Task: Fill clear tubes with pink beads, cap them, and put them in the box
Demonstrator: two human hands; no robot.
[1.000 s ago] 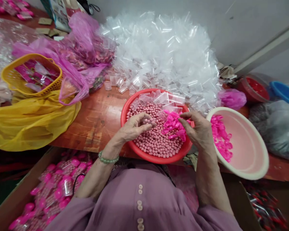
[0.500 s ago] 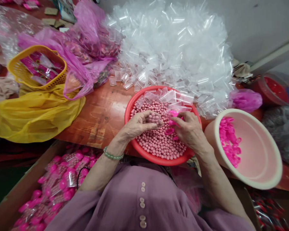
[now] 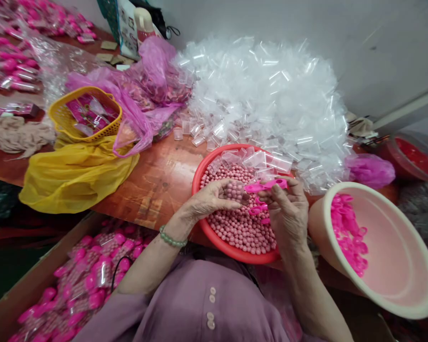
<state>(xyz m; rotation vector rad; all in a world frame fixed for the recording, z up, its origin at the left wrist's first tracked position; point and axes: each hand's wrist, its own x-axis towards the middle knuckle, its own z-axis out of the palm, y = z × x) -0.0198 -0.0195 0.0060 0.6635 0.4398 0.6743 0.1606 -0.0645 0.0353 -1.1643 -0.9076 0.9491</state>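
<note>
My left hand [image 3: 209, 198] is closed around a clear plastic tube [image 3: 234, 191] filled with pink beads, its open end turned right. In my right hand [image 3: 288, 209], a bright pink plastic cap piece [image 3: 264, 185] is pinched between thumb and fingers, its left end close to the tube's mouth. I cannot tell whether the two touch. Both hands are over a red basin [image 3: 214, 240] of loose pink beads [image 3: 242, 232]. Several pink cap pieces [image 3: 258, 209] lie on the beads beside my right hand, and clear tubes [image 3: 231, 157] lie along the basin's far side.
A heap of clear tubes [image 3: 264, 95] covers the table behind the basin. At right stands a pale tub [image 3: 395, 251] with pink cap pieces [image 3: 345, 232]. A yellow basket [image 3: 57, 114] and yellow bag [image 3: 78, 175] are left. Below, a box holds filled tubes [image 3: 89, 280].
My right hand has lifted a pink cap piece from the basin and brought it to the tube in my left hand. The view has shifted, so the scene sits lower.
</note>
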